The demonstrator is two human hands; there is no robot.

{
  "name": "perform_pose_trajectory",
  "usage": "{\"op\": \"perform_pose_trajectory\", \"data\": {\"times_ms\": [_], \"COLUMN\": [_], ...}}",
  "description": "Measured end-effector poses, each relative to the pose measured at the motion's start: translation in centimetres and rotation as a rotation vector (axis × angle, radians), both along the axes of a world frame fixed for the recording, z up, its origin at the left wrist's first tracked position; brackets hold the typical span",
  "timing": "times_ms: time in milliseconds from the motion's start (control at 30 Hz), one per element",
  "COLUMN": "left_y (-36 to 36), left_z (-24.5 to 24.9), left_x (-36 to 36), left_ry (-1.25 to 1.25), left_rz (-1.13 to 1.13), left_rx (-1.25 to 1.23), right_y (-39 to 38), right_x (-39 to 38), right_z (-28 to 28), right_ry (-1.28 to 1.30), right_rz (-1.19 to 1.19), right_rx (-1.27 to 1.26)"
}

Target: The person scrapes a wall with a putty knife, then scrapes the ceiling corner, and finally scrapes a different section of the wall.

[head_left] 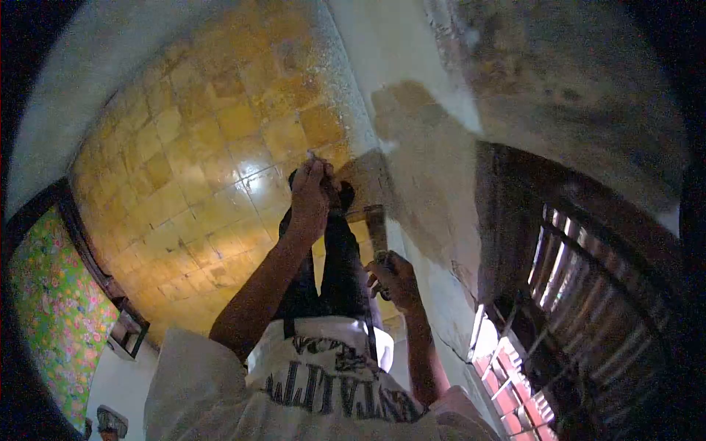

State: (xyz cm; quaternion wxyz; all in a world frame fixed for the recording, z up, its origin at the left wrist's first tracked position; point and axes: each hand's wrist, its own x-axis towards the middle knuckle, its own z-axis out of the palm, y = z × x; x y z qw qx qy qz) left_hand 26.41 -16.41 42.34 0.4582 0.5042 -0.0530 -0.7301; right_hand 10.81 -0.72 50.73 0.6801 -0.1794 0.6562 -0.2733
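Note:
My left hand point(312, 195) reaches forward over my dark trousers, its fingers closed in a pinch. A small pale tip point(311, 155) shows at those fingertips; I cannot tell what kind of thing it belongs to. Lower and to the right, my right hand point(401, 283) is held near my hip, close to the wall. Its fingers curl around a dark roundish object point(383, 273), partly hidden by the hand. The two hands are apart, with my legs point(338, 253) below and between them.
Worn yellow tiles point(191, 169) cover the floor ahead and left. A stained pale wall point(434, 184) runs close on my right, carrying a shadow. Beyond it is a barred window point(515, 382) with dark shutters point(581, 272). A green flowered surface point(55, 309) lies at far left.

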Motion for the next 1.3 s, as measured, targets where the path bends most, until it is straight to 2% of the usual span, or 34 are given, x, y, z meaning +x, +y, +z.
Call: {"op": "perform_pose_trajectory", "data": {"times_ms": [100,167,233,300,333,400,467,533,633,733,800,900,1000,1133,1300], "left_y": [0.2,0.2,1.4,1.8,2.3,2.6,2.4,2.0,0.9,-0.9,-1.9,-3.8,-3.5,-3.8,-4.2], "left_z": [-4.6,-7.5,-9.1,-10.8,-12.2,-15.0,-17.5,-19.0,-19.3,-19.1,-18.4,-17.5,-18.3,-19.2,-20.1], "left_x": [-1.6,-3.9,-6.8,-9.7,-10.9,-12.7,-13.7,-14.0,-14.3,-15.3,-15.7,-15.0,-15.7,-16.8,-18.3], "left_ry": [-0.243,-0.364,-0.552,-0.855,-0.843,-0.811,-0.744,-0.678,-0.606,-0.584,-0.563,-0.392,-0.582,-0.510,-0.510], "left_rz": [-0.328,-0.592,-0.749,-0.771,-0.740,-0.681,-0.663,-0.650,-0.660,-0.662,-0.641,-0.790,-0.711,-0.657,-0.635], "left_rx": [-0.008,-0.251,-0.451,-0.642,-0.658,-0.702,-0.673,-0.641,-0.626,-0.661,-0.657,-0.415,-0.585,-0.602,-0.717], "right_y": [-2.2,-4.9,-6.3,-6.7,-6.3,-6.2,-6.9,-8.9,-9.3,-9.4,-10.3,-11.7,-13.3,-14.3,-13.6], "right_x": [-2.4,-3.2,-3.6,-4.0,-4.3,-5.4,-6.1,-5.5,-6.0,-7.1,-7.6,-7.8,-7.5,-8.0,-8.2], "right_z": [-4.7,-7.6,-11.2,-14.6,-16.2,-19.0,-20.7,-19.8,-20.8,-21.7,-21.7,-20.9,-20.4,-21.0,-22.0], "right_ry": [-0.013,0.173,0.422,0.376,0.351,0.431,0.405,0.269,0.094,-0.083,0.021,0.100,0.176,0.287,0.231], "right_rz": [-0.174,-0.075,0.042,-0.050,-0.103,-0.009,-0.063,-0.256,-0.390,-0.517,-0.495,-0.412,-0.333,-0.282,-0.394], "right_rx": [0.168,0.085,0.003,-0.050,-0.067,-0.074,-0.054,0.022,0.023,-0.072,-0.029,-0.050,-0.078,-0.081,-0.030]}}
